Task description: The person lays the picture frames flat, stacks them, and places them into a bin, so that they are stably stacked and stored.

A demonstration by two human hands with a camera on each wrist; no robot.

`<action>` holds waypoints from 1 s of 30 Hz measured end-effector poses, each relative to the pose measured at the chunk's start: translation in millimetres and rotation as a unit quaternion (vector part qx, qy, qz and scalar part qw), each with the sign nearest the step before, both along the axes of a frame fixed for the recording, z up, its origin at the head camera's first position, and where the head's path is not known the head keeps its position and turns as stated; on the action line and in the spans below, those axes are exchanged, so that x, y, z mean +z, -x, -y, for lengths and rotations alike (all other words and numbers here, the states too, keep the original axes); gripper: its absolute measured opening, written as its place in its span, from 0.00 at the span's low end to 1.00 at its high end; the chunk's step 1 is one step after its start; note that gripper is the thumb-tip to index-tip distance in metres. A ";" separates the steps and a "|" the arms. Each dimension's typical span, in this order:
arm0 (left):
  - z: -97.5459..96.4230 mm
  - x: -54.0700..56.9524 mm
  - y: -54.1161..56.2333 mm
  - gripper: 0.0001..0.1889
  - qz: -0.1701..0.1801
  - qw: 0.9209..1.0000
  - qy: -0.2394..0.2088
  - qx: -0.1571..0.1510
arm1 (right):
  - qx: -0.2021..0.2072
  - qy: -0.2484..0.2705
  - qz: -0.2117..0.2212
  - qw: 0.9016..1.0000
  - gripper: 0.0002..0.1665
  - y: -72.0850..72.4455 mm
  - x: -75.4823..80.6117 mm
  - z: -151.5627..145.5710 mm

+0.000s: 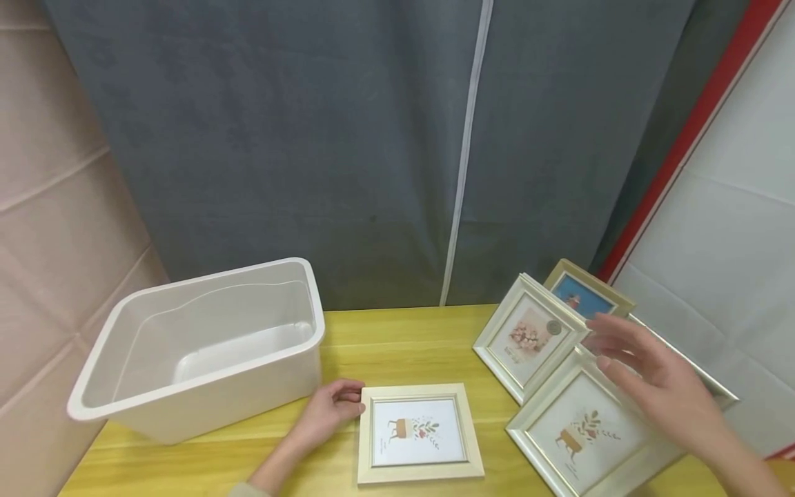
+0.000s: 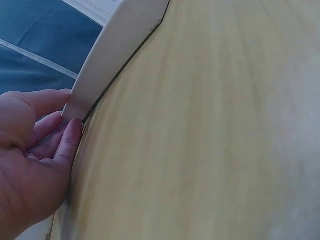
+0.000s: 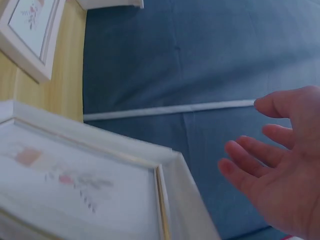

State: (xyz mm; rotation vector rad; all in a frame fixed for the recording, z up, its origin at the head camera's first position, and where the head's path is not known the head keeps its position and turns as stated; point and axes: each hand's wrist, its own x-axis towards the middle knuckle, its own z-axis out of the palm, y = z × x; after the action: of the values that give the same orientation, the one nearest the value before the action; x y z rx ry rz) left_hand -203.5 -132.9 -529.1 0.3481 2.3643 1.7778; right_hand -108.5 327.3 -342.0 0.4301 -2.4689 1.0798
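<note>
A cream picture frame [image 1: 419, 471] with a plant-and-animal print lies flat on the table, left of the other frames. My left hand [image 1: 332, 411] is at its left side, and in the left wrist view the fingertips [image 2: 73, 131] touch the frame's side [image 2: 117, 52]. Farther right, my right hand [image 1: 658, 379] hovers over a group of leaning frames with its fingers loosely bent and nothing in them. Nearest below it is a whitish frame [image 1: 528, 442] with a similar print, partly covered by the hand in the head view. The right wrist view shows the palm [image 3: 295, 185] beside that frame's corner.
At the left stands a large white plastic bin [image 1: 223, 393]. Behind the whitish frame lean a frame with a pink flower print [image 1: 528, 338] and a tan frame with a blue picture [image 1: 580, 297]. A grey curtain [image 1: 310, 138] hangs along the table's back edge [image 1: 404, 308].
</note>
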 end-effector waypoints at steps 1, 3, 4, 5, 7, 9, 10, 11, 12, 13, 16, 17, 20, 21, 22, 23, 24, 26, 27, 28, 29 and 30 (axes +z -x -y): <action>-0.2 -0.2 0.2 0.23 0.000 1.000 0.000 -0.001 | -0.004 0.002 -0.006 1.000 0.36 -0.7 -1.0 -4.7; -0.3 0.0 0.6 0.23 -0.001 1.000 0.002 -0.002 | -0.016 0.002 -0.011 1.000 0.39 -2.3 -3.5 -14.6; -0.1 0.5 0.6 0.23 -0.002 1.000 0.004 -0.001 | -0.021 0.002 -0.012 1.000 0.39 -2.9 -5.1 -19.3; 0.1 0.8 0.8 0.23 -0.002 1.000 0.006 0.000 | -0.028 0.001 -0.007 1.000 0.40 -3.3 -6.9 -23.8; 0.8 1.4 0.8 0.23 -0.006 1.000 0.010 0.001 | -0.037 0.001 -0.001 0.999 0.39 -4.1 -11.6 -31.6; 1.4 2.1 0.8 0.23 -0.007 1.000 0.013 0.001 | -0.041 0.003 0.008 0.999 0.39 -5.4 -16.5 -38.3; 1.5 2.4 0.6 0.23 -0.007 1.000 0.012 0.001 | -0.042 0.006 0.010 0.999 0.38 -6.0 -19.0 -41.2; 1.5 2.2 0.5 0.23 -0.006 1.000 0.012 -0.001 | -0.043 0.012 0.011 0.999 0.38 -7.4 -21.7 -44.0; 1.4 2.0 0.3 0.23 -0.005 1.000 0.011 -0.002 | -0.044 0.015 0.013 0.999 0.37 -9.2 -24.6 -46.5; 1.2 1.8 -0.1 0.23 -0.005 1.000 0.010 -0.004 | -0.048 0.015 0.016 0.999 0.37 -11.1 -27.3 -49.0; 0.5 1.3 -1.3 0.23 0.000 1.000 0.011 -0.006 | -0.066 0.016 0.046 0.997 0.34 -17.9 -35.6 -55.5; 0.3 1.1 -1.5 0.23 0.000 1.000 0.010 -0.007 | -0.078 0.016 0.069 0.994 0.33 -20.2 -38.2 -57.1; 0.1 1.5 -2.2 0.23 0.001 1.000 0.009 -0.006 | -0.102 0.010 0.122 0.987 0.30 -24.0 -45.4 -59.2; 0.2 1.6 -2.3 0.23 0.001 1.000 0.008 -0.005 | -0.107 0.008 0.134 0.985 0.30 -24.4 -47.4 -59.1; 0.4 2.0 -2.5 0.23 0.002 1.000 0.007 -0.005 | -0.108 0.003 0.138 0.985 0.30 -24.6 -49.4 -58.7; 0.5 2.1 -2.5 0.23 0.002 1.000 0.006 -0.005 | -0.106 -0.002 0.142 0.984 0.30 -24.7 -51.2 -58.2; 0.7 2.3 -2.6 0.23 0.003 1.000 0.006 -0.004 | -0.101 -0.008 0.136 0.986 0.29 -24.4 -52.9 -57.6; 0.9 2.5 -2.8 0.23 0.003 1.000 0.007 -0.004 | -0.097 -0.021 0.134 0.986 0.29 -23.8 -55.3 -56.8; 0.9 2.7 -2.9 0.23 0.003 1.000 0.007 -0.005 | -0.098 -0.026 0.141 0.985 0.30 -23.4 -56.0 -56.5; 1.0 2.8 -3.0 0.23 0.003 1.000 0.007 -0.006 | -0.098 -0.030 0.149 0.983 0.30 -23.0 -56.6 -56.5; 1.0 2.8 -3.0 0.23 0.002 1.000 0.008 -0.007 | -0.098 -0.033 0.167 0.981 0.31 -22.6 -56.6 -56.4; 0.9 2.8 -3.1 0.23 0.002 1.000 0.009 -0.007 | -0.098 -0.037 0.178 0.978 0.32 -21.9 -56.5 -56.4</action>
State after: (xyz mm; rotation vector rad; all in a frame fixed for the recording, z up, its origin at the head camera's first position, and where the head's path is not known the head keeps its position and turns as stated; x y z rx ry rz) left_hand -200.5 -133.8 -526.3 0.3565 2.3682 1.7487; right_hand -86.5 383.6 -398.4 0.0084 -2.7973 1.0609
